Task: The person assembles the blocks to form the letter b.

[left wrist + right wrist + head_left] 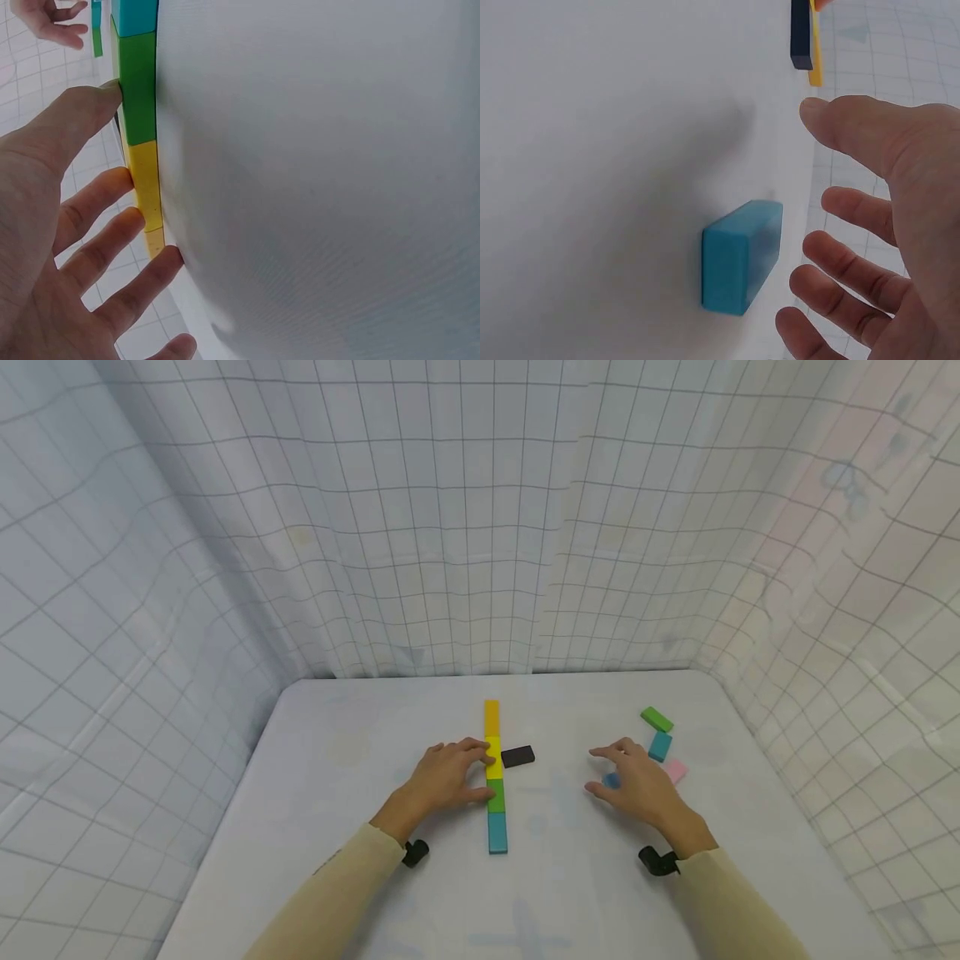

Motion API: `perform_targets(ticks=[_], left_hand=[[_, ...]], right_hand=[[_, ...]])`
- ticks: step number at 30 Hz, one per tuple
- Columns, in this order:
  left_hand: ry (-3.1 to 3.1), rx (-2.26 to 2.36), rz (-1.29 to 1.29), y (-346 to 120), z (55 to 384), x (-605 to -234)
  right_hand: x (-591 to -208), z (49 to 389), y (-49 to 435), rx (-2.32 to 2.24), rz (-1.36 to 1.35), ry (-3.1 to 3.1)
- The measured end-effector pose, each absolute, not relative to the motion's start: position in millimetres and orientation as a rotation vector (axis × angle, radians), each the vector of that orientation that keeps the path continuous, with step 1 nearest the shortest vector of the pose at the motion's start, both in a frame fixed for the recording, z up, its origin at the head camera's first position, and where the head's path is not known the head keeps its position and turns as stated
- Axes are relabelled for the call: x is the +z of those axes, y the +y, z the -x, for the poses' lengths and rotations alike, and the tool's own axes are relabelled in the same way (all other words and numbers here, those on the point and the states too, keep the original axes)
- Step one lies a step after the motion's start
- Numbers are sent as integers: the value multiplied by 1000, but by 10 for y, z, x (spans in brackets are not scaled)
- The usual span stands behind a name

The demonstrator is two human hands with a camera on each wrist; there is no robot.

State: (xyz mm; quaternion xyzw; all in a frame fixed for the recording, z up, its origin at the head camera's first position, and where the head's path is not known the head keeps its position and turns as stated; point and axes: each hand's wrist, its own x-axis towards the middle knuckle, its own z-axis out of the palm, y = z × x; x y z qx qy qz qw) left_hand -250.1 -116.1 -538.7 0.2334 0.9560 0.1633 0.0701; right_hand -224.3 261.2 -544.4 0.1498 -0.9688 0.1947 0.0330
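Observation:
A straight row of blocks runs away from me: teal [497,833] nearest, then green [496,796], yellow [494,768] and orange-yellow [491,718] at the far end. My left hand [446,774] reaches to its left side, thumb at the green block and fingertips at the yellow one, fingers spread and loosely bent. A black block [518,757] lies against the row's right side, beside the yellow block. To the right, my right hand [637,783] hovers with parted fingers over a blue block [611,781], holding nothing. That block [727,270] appears below the fingertips in the right wrist view.
Beyond my right hand lie a loose green block [657,719], a teal block [660,746] and a partly hidden pink block [676,771]. White gridded curtains [450,527] enclose the white table [337,735] at the back and both sides.

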Motion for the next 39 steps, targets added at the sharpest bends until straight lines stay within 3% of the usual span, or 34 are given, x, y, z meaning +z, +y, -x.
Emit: perform_targets(ticks=[18,39], left_hand=[[2879,493,-694,-1155,2538,-5393],[2860,517,-691,-1173,2507,-5353]], right_hand=[[-5564,2120,2817,722,-451,-3003],[-5506,2300,2562,749,-554,-2985]])
